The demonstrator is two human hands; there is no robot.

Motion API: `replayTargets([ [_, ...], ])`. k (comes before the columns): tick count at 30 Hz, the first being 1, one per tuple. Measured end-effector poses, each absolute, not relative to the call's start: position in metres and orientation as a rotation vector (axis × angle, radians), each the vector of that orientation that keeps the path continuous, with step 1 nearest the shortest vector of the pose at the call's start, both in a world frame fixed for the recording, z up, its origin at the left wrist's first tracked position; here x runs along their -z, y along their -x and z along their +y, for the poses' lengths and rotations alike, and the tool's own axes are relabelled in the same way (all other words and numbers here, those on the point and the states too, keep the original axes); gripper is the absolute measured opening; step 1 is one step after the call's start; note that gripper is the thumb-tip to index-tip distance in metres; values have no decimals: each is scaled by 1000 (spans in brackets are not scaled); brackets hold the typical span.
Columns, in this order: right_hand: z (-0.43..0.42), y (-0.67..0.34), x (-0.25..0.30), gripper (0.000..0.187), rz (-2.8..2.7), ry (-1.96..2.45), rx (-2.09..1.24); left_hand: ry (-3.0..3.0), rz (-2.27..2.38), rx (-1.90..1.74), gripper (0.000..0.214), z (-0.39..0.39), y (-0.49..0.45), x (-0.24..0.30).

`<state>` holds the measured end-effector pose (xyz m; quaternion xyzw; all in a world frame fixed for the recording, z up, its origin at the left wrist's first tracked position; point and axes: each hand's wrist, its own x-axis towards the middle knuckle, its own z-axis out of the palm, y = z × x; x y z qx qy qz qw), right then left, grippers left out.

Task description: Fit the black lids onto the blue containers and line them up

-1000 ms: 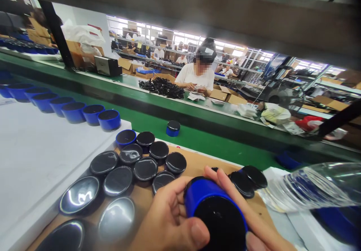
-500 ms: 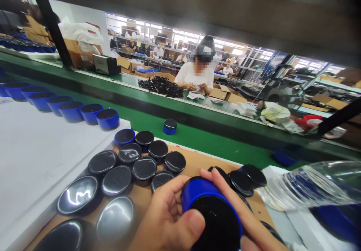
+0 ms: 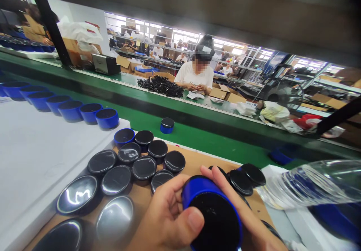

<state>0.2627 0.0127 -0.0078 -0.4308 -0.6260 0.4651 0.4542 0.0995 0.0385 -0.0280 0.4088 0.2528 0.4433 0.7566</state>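
Between both hands I hold a short blue cylinder (image 3: pixel 201 190) with a black round face, tilted toward me. My left hand (image 3: pixel 166 213) wraps its left side, the thumb lying on the black face. Along the right side, fingers of my right hand (image 3: pixel 234 202) press against the blue wall; the rest of that hand is partly cut off below. Several round pieces with glossy black tops (image 3: pixel 144 167) stand on brown cardboard (image 3: pixel 194 160) to the left. Flat black discs (image 3: pixel 241 181) lie beyond my right hand.
Blue cylinders (image 3: pixel 107 119) stand in a row on a white surface (image 3: pixel 56 149) at left. Another cylinder (image 3: pixel 167 125) rides on the green belt (image 3: pixel 197 140). At right lies a clear plastic bottle (image 3: pixel 318 183). A co-worker (image 3: pixel 197 74) sits across, near black cables (image 3: pixel 160 86).
The cylinder on the green belt has shifted slightly left, as has the blue piece at right. My hands keep their grip almost unchanged. The co-worker's hands have moved a little.
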Motion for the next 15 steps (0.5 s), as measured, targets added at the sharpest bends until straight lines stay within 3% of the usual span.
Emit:
replayTargets([
  [2, 18, -264, 20, 42, -1702, 962, -920, -887, 532, -961, 70, 39, -99, 28],
  [5, 17, -259, 29, 56, -1852, 1148, -499, -896, 501, -932, 70, 39, -98, 27],
  [9, 3, -255, 12, 62, -1856, 1318, -208, -1130, 626, -933, 80, 36, -97, 27],
  [15, -12, -269, -17, 52, -1442, 1312, 79, -1422, 756, -1089, 59, 34, -100, 28],
])
